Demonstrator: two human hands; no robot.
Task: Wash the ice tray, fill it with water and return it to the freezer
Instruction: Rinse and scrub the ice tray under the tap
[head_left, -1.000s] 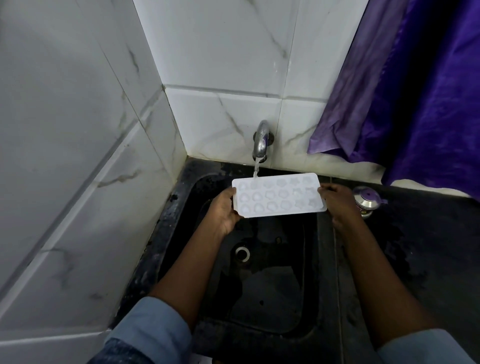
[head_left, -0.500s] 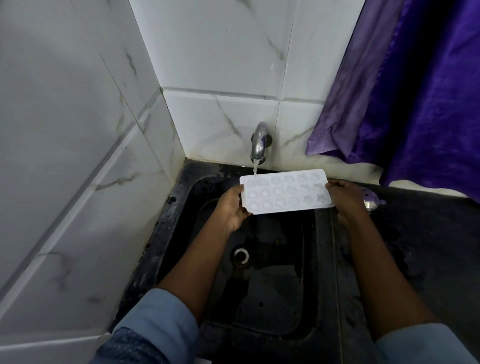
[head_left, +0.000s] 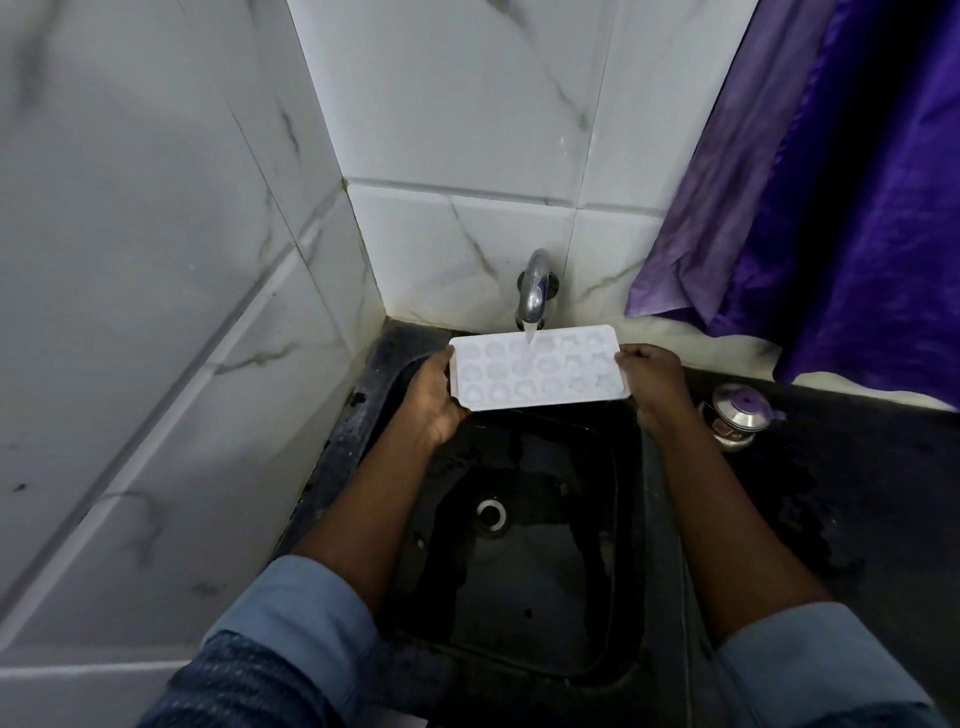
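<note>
Head view shows the white ice tray (head_left: 537, 369) held level over the far edge of the sink (head_left: 545, 597), directly under the tap (head_left: 534, 286). A thin stream of water (head_left: 530, 336) lands on the middle cells of the far row. The left hand (head_left: 431, 400) curls round the tray's left short end and the right hand (head_left: 654, 379) curls round the right short end, so both hands have a firm hold on it and nothing else.

The tray looks like thin moulded plastic: light when dry, probably somewhat flexible, and slick now that it is wet. Once its many small shaped cells are full it should be heavier and quick to spill, since any tilt or twist would slop water over the low dividers. Holding it by the two short ends, as now, seems the soundest grip, as it keeps the fingers out of the cells and lets the tray be kept flat.

Below it the dark basin is wet, with the drain (head_left: 491, 513) open near the middle. On the black tabletop (head_left: 857, 493), near its far edge and just right of the sink, stands a small lidded metal pot (head_left: 737, 415), close to the right wrist; swinging the tray out to the right could knock it. A purple cloth (head_left: 831, 208) hangs above the tabletop's far right side, and the tiled wall (head_left: 156, 260) closes in on the left, leaving little room that way.
</note>
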